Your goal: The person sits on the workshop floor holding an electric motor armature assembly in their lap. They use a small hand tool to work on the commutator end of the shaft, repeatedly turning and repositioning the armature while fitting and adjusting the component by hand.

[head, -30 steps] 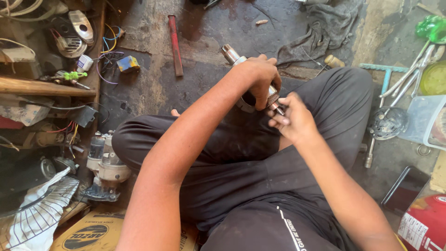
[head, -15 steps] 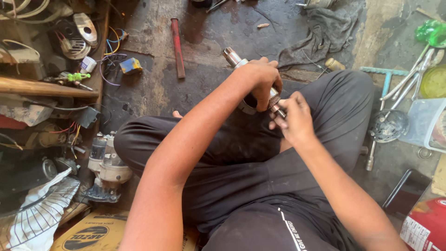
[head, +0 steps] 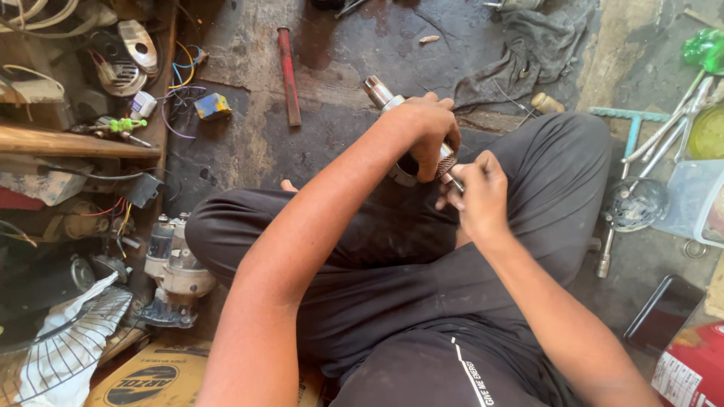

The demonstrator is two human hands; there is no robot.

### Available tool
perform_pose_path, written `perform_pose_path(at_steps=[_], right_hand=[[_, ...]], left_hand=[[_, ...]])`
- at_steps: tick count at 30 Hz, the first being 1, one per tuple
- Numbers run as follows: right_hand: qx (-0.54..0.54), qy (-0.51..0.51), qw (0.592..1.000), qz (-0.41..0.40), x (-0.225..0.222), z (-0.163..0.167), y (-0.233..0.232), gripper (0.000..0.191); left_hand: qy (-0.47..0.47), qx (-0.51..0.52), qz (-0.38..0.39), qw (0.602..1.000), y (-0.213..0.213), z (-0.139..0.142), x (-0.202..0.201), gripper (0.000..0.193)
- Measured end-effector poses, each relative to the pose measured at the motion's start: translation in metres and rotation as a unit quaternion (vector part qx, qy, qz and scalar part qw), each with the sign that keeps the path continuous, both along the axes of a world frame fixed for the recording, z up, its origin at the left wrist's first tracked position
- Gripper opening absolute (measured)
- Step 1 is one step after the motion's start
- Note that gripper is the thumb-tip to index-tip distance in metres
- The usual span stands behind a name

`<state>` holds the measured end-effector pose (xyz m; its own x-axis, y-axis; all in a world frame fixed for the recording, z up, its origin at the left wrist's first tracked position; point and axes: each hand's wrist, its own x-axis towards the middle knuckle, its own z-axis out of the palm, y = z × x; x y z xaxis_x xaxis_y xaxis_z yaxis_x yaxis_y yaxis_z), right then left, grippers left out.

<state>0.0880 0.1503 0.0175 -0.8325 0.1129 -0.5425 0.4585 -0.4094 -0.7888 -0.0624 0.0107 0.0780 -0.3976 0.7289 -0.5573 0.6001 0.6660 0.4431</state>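
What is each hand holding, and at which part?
Left hand grips the metal motor part around its middle. Right hand pinches its thin shaft end.

Workshop floor [head: 249,151], dark and stained. Red-handled tool [head: 289,75] lying near the top; grey rag [head: 528,53] crumpled at upper right. Small motor [head: 175,267] standing at left, beside a wire fan guard [head: 68,339]. Coloured wires [head: 181,83] near a wooden shelf [head: 68,142]. Cardboard box [head: 151,377] at bottom.
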Motion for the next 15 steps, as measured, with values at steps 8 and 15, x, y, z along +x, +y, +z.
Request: perform_pose_path(at_steps=[8,15], right_hand=[[0.338,0.227,0.906,0.117,0.011,0.012,-0.002,0.014],[0.238,0.191,0.949,0.077,0.015,-0.007,0.001,0.014]], left_hand=[[-0.008,0.016,0.002,1.000,-0.004,0.001,0.000,0.068],[0.000,0.009,0.000,1.000,0.000,-0.002,0.001,0.068]])
